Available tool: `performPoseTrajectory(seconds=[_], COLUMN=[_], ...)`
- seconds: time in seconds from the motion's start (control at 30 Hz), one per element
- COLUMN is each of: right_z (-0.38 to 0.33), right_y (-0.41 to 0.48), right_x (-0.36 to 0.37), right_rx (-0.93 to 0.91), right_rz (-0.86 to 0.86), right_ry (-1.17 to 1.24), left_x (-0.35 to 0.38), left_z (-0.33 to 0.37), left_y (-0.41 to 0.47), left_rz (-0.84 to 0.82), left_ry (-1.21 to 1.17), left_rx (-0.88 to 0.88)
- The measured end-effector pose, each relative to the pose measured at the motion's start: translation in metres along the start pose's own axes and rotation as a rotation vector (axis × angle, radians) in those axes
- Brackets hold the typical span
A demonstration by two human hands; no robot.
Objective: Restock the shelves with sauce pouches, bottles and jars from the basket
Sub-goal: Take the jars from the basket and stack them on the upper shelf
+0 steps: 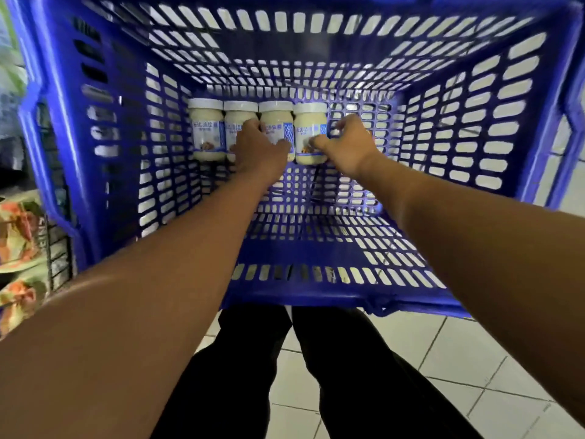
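Several white-lidded jars of pale sauce lie side by side on the floor of the blue plastic basket [316, 277], against its far wall. The leftmost jar [206, 134] is untouched. My left hand [258, 147] reaches down and covers the lower parts of the second jar [238, 117] and third jar [276, 118], fingers curled over them; which one it grips is unclear. My right hand [346, 144] clasps the rightmost jar [308, 128], thumb on its label and fingers round its right side.
The rest of the basket floor [332, 198] holds nothing else. Shelf racks with colourful packets [19, 236] stand at the left edge. Below the basket are my dark trousers and a white tiled floor [474, 359].
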State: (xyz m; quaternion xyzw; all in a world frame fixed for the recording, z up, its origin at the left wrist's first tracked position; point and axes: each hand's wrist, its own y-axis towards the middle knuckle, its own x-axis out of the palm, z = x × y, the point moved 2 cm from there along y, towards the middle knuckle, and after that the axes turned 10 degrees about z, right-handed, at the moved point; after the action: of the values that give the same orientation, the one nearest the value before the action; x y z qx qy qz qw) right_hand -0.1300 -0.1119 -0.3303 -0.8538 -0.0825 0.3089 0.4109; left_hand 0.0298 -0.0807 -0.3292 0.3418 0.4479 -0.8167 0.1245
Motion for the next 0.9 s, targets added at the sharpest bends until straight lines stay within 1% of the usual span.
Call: performPoseTrajectory(seconds=[0.1, 0.17, 0.23, 0.33, 0.47, 0.6, 0.73, 0.8, 0.9], right_z=[0.006, 0.014, 0.022, 0.032, 0.033, 0.042, 0.044, 0.040, 0.028], right_y=[0.012, 0.017, 0.021, 0.023, 0.019, 0.010, -0.016, -0.034, -0.066], right_x=[0.011, 0.014, 0.012, 0.006, -0.002, -0.004, -0.006, -0.010, -0.023], right_rx=[0.004, 0.023, 0.056, 0.118, 0.137, 0.231, 0.330, 0.344, 0.351], right_rz=[0.016, 0.038, 0.058, 0.057, 0.073, 0.012, -0.060, -0.079, -0.076], right_ry=[0.019, 0.028, 0.041, 0.136, 0.199, 0.264, 0.359, 0.397, 0.464], left_x=[0.012, 0.020, 0.028, 0.039, 0.044, 0.045, 0.038, 0.027, 0.006], left_z=[0.000, 0.000, 0.002, 0.003, 0.002, -0.001, -0.006, -0.007, 0.000], left_y=[0.004, 0.005, 0.005, 0.006, 0.009, 0.009, -0.009, -0.023, -0.047], left_rz=[0.031, 0.008, -0.036, -0.111, -0.181, -0.291, -0.378, -0.404, -0.438], left_ry=[0.054, 0.084, 0.049, -0.058, -0.037, -0.031, -0.264, -0.323, -0.374], left_rx=[0.064, 0.111, 0.123, 0.058, 0.025, -0.036, -0.224, -0.239, -0.199])
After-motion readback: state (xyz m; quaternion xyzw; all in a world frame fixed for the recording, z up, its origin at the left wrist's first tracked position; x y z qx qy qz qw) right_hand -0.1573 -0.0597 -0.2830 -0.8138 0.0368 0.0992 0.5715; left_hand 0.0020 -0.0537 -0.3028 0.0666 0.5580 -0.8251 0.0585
